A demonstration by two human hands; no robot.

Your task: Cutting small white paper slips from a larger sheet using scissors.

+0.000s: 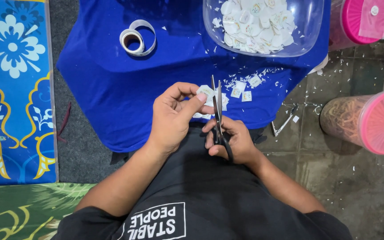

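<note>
My left hand pinches a small white paper sticker between thumb and fingers. My right hand grips black-handled scissors, blades pointing up and away, right beside the sticker. Both hands hover over a blue cloth spread across my lap and the floor. A few cut sticker pieces lie on the cloth just beyond the blades. A clear plastic bowl at the top holds several trimmed round stickers.
A roll of sticker strip lies on the cloth at upper left. A patterned blue mat is at the left. Two pink-lidded jars stand on the tiled floor at right, with metal tweezers and paper scraps nearby.
</note>
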